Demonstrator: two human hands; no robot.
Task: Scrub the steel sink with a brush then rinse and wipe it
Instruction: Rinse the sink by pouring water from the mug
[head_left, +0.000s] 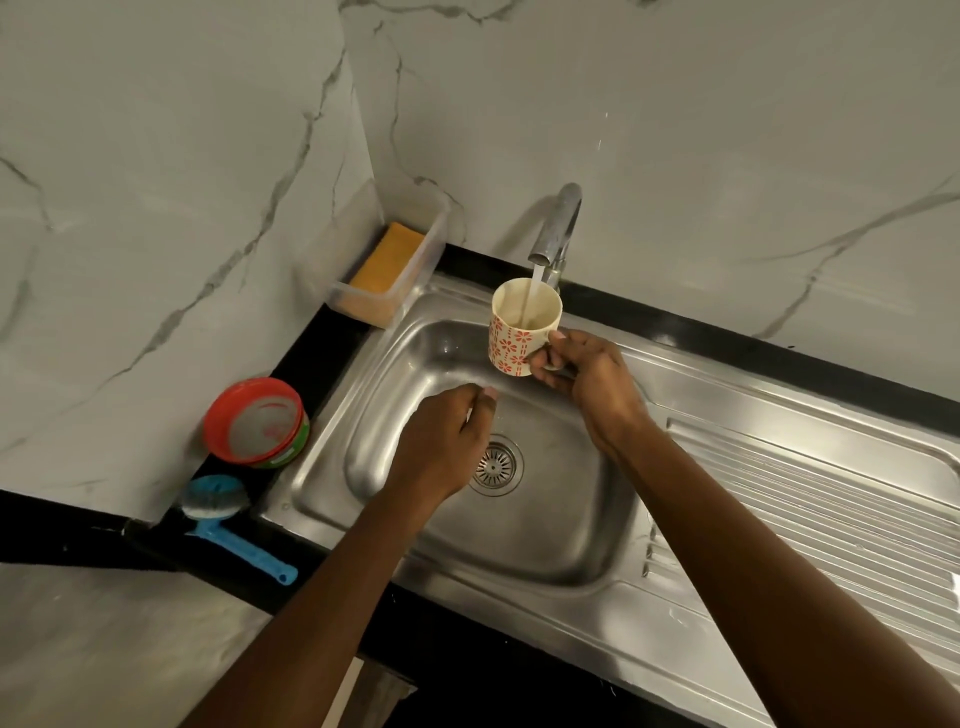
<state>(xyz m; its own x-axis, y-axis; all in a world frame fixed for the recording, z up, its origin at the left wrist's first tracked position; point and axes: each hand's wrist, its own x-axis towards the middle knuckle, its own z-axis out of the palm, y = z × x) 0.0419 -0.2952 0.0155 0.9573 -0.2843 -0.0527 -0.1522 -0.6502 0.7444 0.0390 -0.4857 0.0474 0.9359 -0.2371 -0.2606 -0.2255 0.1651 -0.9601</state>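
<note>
We log right hand (587, 376) gripping mug (511, 338) under tap (558, 223) near rear edge of sink (545, 545), left hand (441, 447) loosely curled, empty, above basin.

The light is dim and warm with a greenish-grey cast, and shadows are soft; the tap (558, 223) throws a faint, blurred shadow leftward onto the marble wall (701, 130) — the source seems to sit to the right. Muted glare streaks the steel sink (545, 540) and its drainboard (810, 499); the centre is fairly sharp, while wide-angle bowing bends the black counter (311, 358) — the edges soften.
</note>
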